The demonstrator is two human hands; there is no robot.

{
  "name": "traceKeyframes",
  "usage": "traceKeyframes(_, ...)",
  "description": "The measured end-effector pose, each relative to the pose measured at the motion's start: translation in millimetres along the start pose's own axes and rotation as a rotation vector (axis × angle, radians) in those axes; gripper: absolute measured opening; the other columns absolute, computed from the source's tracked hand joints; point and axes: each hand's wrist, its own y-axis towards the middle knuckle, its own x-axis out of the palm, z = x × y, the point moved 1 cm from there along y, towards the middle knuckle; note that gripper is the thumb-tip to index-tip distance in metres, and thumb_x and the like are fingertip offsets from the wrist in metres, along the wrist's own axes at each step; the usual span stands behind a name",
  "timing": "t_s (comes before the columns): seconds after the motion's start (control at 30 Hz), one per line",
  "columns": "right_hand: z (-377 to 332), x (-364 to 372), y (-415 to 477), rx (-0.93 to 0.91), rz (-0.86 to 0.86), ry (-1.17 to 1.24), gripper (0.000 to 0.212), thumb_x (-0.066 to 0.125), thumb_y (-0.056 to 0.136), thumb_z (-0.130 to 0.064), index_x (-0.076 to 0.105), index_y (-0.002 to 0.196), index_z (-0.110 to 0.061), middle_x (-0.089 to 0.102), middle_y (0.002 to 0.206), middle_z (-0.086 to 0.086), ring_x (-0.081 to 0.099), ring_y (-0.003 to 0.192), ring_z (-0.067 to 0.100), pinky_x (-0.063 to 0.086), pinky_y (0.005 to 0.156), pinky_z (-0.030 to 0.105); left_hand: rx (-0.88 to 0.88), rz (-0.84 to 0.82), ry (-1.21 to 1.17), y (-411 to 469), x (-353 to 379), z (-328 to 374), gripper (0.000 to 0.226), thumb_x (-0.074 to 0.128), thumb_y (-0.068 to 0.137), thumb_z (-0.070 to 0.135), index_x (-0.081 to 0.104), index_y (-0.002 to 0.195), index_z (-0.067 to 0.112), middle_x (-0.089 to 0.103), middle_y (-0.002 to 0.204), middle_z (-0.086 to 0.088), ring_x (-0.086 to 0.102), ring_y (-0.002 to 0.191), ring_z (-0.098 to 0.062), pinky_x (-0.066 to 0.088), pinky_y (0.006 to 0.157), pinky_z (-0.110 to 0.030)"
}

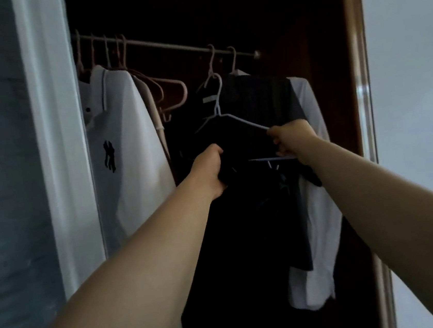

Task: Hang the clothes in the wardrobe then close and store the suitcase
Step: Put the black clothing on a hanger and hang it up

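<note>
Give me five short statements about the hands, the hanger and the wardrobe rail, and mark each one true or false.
1. The right hand grips the light hanger. True.
2. The hanger's hook sits over the rail. False: it is held below the rail, not yet hung.
3. The left hand clutches the dark garment. True.
4. The white polo shirt hangs at the rail's right end. False: it hangs at the left.
5. The rail carries no empty hangers. False: bare pink hangers hang on it.
</note>
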Motion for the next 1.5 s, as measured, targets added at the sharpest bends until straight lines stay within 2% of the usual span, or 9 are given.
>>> traceKeyframes(0.23, 44, -52, -50, 0.008, -0.165, -0.013, 0.015, 0.067, 0.087, -0.021, 0.064, 0.074, -0.014, 0.063, 0.050, -0.005, 0.055, 0.041, 0.005, 0.044, 0.046, 0.018, -0.078, 0.014, -0.061, -18, 29, -38, 0.014, 0.041, 0.092, 0.016, 0.050, 0.082, 0.014, 0.053, 0.074, -0.005, 0.056, 0.065, -0.021, 0.049, 0.061, -0.032)
traceKeyframes(0.33, 60, -78, -70, -0.028, -0.243, -0.067, 0.009, 0.066, 0.087, -0.021, 0.070, 0.084, -0.013, 0.066, 0.067, 0.000, 0.058, 0.055, 0.008, 0.046, 0.053, 0.019, -0.100, 0.005, -0.132, -25, 39, -60, 0.018, 0.037, 0.092, 0.017, 0.049, 0.080, 0.013, 0.054, 0.077, -0.006, 0.057, 0.068, -0.022, 0.051, 0.061, -0.032)
traceKeyframes(0.57, 117, -150, -132, -0.397, -0.197, -0.477, 0.032, 0.053, 0.096, -0.028, 0.055, 0.067, -0.016, 0.060, 0.066, 0.005, 0.066, 0.064, 0.024, 0.058, 0.065, 0.048, -0.081, 0.051, -0.445, -70, 67, -110, 0.030, 0.031, 0.094, 0.004, 0.058, 0.081, 0.002, 0.063, 0.078, -0.013, 0.063, 0.074, -0.023, 0.058, 0.066, -0.031)
traceKeyframes(0.63, 135, -167, -150, -0.507, -0.138, -0.481, 0.032, 0.052, 0.097, -0.026, 0.055, 0.068, -0.011, 0.055, 0.062, 0.000, 0.061, 0.060, 0.020, 0.056, 0.059, 0.042, -0.059, 0.041, -0.513, -81, 75, -122, 0.032, 0.030, 0.093, 0.001, 0.060, 0.082, 0.000, 0.062, 0.084, -0.014, 0.062, 0.079, -0.024, 0.052, 0.087, -0.033)
traceKeyframes(0.73, 151, -187, -174, -0.608, -0.046, -0.430, 0.027, 0.054, 0.096, -0.017, 0.054, 0.070, -0.009, 0.048, 0.058, -0.009, 0.052, 0.053, 0.006, 0.039, 0.050, 0.012, 0.002, 0.064, -0.425, -98, 85, -143, 0.031, 0.032, 0.092, -0.001, 0.062, 0.084, -0.003, 0.065, 0.090, -0.019, 0.065, 0.088, -0.029, 0.050, 0.098, -0.041)
traceKeyframes(0.93, 153, -213, -203, -0.721, -0.023, -0.378, 0.027, 0.053, 0.095, -0.012, 0.048, 0.069, -0.019, 0.041, 0.056, -0.018, 0.048, 0.050, 0.005, 0.031, 0.048, 0.007, 0.011, 0.006, -0.642, -118, 115, -144, 0.045, 0.028, 0.098, 0.007, 0.061, 0.069, 0.000, 0.064, 0.050, -0.011, 0.065, 0.043, -0.020, 0.055, 0.052, -0.026)
traceKeyframes(1.2, 132, -236, -223, -0.914, -0.097, -0.413, 0.031, 0.046, 0.095, -0.018, 0.050, 0.067, -0.006, 0.042, 0.061, -0.004, 0.037, 0.051, 0.010, 0.029, 0.053, 0.009, 0.097, -0.123, -0.592, -113, 155, -121, 0.032, 0.040, 0.100, 0.012, 0.053, 0.071, 0.009, 0.059, 0.054, -0.003, 0.061, 0.048, -0.013, 0.053, 0.052, -0.021)
traceKeyframes(1.33, 129, -241, -222, -0.849, -0.050, -0.292, 0.035, 0.045, 0.095, -0.021, 0.054, 0.068, 0.000, 0.050, 0.058, 0.006, 0.050, 0.053, 0.021, 0.037, 0.050, 0.020, 0.152, -0.324, -0.512, -111, 176, -97, 0.025, 0.046, 0.098, 0.021, 0.064, 0.092, 0.005, 0.069, 0.082, -0.010, 0.069, 0.077, -0.023, 0.054, 0.083, -0.035)
traceKeyframes(1.5, 115, -234, -230, -0.841, -0.056, -0.195, 0.032, 0.048, 0.094, -0.021, 0.055, 0.068, -0.002, 0.056, 0.059, 0.010, 0.059, 0.055, 0.027, 0.046, 0.052, 0.037, 0.084, -0.453, -0.244, -103, 201, -95, 0.033, 0.044, 0.099, 0.032, 0.065, 0.105, 0.007, 0.072, 0.100, -0.011, 0.071, 0.091, -0.025, 0.055, 0.083, -0.038)
